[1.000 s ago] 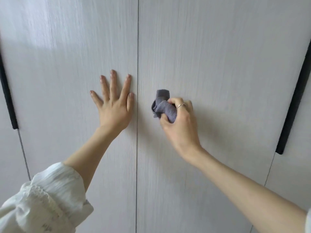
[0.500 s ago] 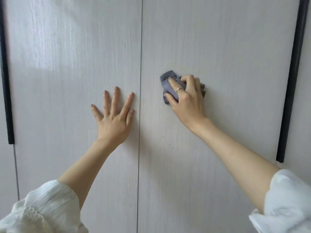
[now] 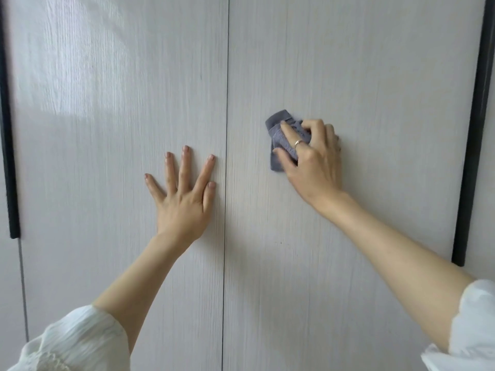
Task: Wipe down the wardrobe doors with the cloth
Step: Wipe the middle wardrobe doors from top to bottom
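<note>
- The fingers (image 3: 290,135) of the right hand (image 3: 313,164) are curled round a bunched grey woven cloth (image 3: 278,141); they hold it pressed against the right-hand door, with a thin ring on one finger.
- The cloth sits at about mid-height on the pale wood-grain right wardrobe door (image 3: 361,76), a little right of the dark seam (image 3: 226,156) between the two doors. Part of it sticks out up and left of the hand.
- The left hand (image 3: 184,199) lies flat with its fingers straight and spread. It holds nothing and only presses on the pale wood-grain left wardrobe door (image 3: 93,156), just left of the seam, apparently to steady the door.
- Loose white sleeves (image 3: 77,341) cover both arms near the bottom corners.
- A long black vertical handle (image 3: 471,156) runs down the far right edge of the right door, and another black handle strip (image 3: 8,156) down the far left edge of the left door.
- Progress, as a judgement: wiping is under way on the middle of the right door. No streaks or damp marks show which areas are done, so the share finished cannot be told. A small dark speck lower on the right door suggests that part still needs a pass, and the left door, under a bare hand, likely remains to be wiped.
</note>
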Tool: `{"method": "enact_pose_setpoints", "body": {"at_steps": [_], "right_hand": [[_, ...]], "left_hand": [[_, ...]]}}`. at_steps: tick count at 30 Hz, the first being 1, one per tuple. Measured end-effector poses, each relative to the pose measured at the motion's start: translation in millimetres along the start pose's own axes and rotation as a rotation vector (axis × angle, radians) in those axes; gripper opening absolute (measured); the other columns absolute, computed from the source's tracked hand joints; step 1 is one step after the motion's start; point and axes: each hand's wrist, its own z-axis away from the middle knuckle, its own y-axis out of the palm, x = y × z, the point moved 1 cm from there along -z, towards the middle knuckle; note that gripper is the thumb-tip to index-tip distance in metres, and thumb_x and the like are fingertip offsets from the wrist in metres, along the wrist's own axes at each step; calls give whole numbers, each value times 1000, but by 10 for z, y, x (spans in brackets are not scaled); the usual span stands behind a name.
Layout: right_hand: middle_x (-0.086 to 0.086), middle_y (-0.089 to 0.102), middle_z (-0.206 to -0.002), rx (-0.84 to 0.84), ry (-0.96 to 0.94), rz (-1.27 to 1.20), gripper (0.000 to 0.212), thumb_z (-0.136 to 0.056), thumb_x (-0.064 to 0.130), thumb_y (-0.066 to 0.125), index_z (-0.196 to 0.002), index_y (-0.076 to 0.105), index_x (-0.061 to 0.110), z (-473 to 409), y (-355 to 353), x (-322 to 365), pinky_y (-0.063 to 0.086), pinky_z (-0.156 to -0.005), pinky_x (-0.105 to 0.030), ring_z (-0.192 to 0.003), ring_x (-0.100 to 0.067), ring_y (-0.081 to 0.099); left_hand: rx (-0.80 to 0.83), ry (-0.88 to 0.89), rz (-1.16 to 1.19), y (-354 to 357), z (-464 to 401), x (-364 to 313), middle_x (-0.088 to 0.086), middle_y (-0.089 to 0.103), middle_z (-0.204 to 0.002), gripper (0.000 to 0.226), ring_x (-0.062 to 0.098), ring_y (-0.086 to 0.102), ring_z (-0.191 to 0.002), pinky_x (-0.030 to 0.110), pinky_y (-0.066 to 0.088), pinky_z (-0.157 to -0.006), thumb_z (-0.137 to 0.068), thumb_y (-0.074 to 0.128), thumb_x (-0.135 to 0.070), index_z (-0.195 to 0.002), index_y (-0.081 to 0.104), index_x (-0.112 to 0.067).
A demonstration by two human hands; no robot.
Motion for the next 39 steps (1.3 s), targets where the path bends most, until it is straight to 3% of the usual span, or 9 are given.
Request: {"method": "enact_pose_setpoints", "body": {"at_steps": [3,6,9,14,18,24,30,36,39], "right_hand": [[-16,52,-109,68,-167,-20,61,-78,54,56,-119,64,9,461,66,211,33,-78,-39,-96,-29,43],[-12,44,-114,175,-492,19,49,-85,43,53,-122,63,11,831,71,268,38,-72,-41,-94,-31,46],[-12,49,-110,131,-655,65,42,-92,35,47,-122,62,10,657,106,205,42,-68,-40,-89,-30,49],[-18,61,-106,84,-292,140,47,-87,35,46,-121,62,7,-429,238,412,48,-68,-39,-89,-36,58],[-16,40,-135,178,-84,136,53,-98,38,42,-144,36,13,-1111,322,651,34,-92,-42,-121,-35,38],[-11,37,-136,162,-183,135,48,-96,41,39,-139,42,19,-1427,484,931,31,-93,-39,-123,-30,35],[-9,42,-130,258,-386,12,45,-93,41,48,-134,51,24,-1297,465,915,28,-97,-40,-121,-31,37],[-12,59,-101,259,-497,-98,39,-82,41,51,-109,69,21,-768,370,656,36,-80,-40,-92,-35,55],[-11,60,-98,173,-434,-89,35,-82,39,54,-107,71,20,-473,258,353,31,-77,-38,-86,-33,55]], "left_hand": [[4,-7,6,2,0,-2,-3,-24,-157,51,26,-24,-143,63,-12,-109,-91,-6,-54,-139,-22,-49],[0,-7,8,5,1,-13,-2,-23,-157,51,27,-23,-143,64,-11,-109,-90,-7,-53,-138,-23,-50],[17,-6,5,-2,8,2,-2,-24,-156,51,28,-24,-143,65,-10,-109,-89,-8,-53,-136,-26,-50],[59,26,-10,-26,-12,32,-3,-35,-151,50,28,-28,-140,65,-11,-108,-86,-13,-55,-130,-35,-51],[51,68,-18,4,7,76,-9,-50,-137,50,28,-30,-139,65,-9,-108,-85,-18,-57,-129,-39,-51],[-7,105,-26,66,-8,137,-5,-31,-150,53,26,-24,-141,66,-9,-107,-89,-19,-58,-140,-23,-47],[7,102,-26,51,-4,131,-11,-51,-139,50,18,-44,-130,62,-17,-107,-84,-23,-60,-132,-35,-51],[-65,105,-45,98,6,125,1,-11,-157,51,32,-8,-144,71,6,-106,-98,-2,-52,-147,-8,-40],[-55,86,-43,95,17,103,3,-8,-159,51,34,-5,-145,70,5,-107,-97,1,-51,-146,-12,-41]]}}
